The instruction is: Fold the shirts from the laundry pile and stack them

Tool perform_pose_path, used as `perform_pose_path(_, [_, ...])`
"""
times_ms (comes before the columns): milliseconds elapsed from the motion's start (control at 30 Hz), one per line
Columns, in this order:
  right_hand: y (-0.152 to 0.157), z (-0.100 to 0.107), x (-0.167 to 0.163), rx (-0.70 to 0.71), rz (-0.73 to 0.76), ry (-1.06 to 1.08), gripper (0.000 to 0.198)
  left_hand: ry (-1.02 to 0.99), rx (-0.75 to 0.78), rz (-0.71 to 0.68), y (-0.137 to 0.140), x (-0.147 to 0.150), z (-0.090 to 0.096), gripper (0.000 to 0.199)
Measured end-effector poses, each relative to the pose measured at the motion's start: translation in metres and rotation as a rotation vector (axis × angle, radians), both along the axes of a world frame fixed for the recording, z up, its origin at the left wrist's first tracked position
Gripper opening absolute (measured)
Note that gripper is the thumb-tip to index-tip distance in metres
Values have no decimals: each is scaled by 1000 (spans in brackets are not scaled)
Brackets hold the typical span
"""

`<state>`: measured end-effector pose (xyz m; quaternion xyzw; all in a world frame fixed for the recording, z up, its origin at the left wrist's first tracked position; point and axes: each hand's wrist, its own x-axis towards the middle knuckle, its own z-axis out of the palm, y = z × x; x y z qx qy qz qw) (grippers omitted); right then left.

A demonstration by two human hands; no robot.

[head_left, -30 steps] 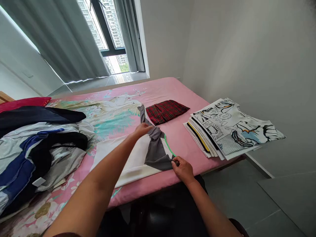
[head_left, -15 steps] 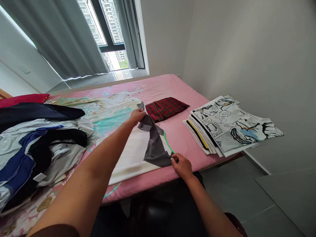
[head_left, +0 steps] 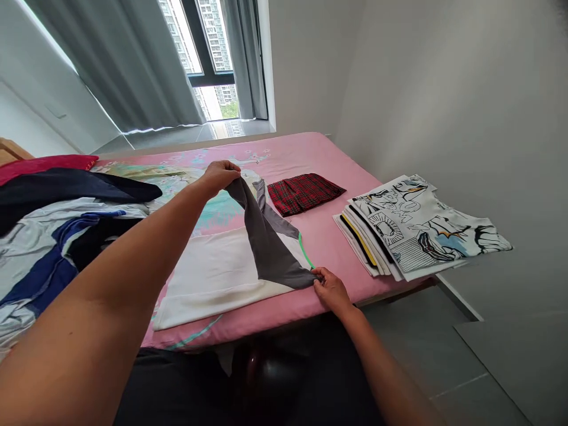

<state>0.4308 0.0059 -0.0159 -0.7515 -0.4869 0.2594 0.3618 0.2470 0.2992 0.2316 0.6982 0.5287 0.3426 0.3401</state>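
A white shirt [head_left: 210,266] with grey sleeves and a bright green neckline lies on the pink bed. My left hand [head_left: 223,173] is closed on the end of a grey sleeve [head_left: 257,228], lifting it so the fabric stretches diagonally down to the shoulder. At that shoulder, beside the green collar edge, my right hand [head_left: 331,289] pinches the grey cloth near the bed's front edge. The second grey sleeve lies partly behind the raised one.
A folded red plaid garment [head_left: 306,193] lies beyond the shirt. To the right, a stack of folded clothes [head_left: 417,225] overhangs the bed [head_left: 350,160] edge, a printed white one on top. Loose clothes [head_left: 39,248] heap up at left, near a red item [head_left: 48,165].
My left hand has moved left and up, pulling the sleeve out straighter. My right hand keeps its pinch at the shoulder. The view has shifted slightly.
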Motion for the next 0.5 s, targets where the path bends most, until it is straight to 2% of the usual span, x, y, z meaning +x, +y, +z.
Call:
perform_pose_path(167, [1,2,-5,-70,-76,-114,22,46,-9,-62,1,5,-14,21])
perform_pose_path(333, [0,-1,-12,-91,-159,-168,11,63,98,-38,13,23,-32,32])
perform_pose_path(433, [-1,-2,-17,-87,-179,-201,10,130,143,-4,14,19,-51,49])
perform_pose_path(500, [-2,-3,-18,-79,-181,-211,11,245,156,-75,3,2,-71,48])
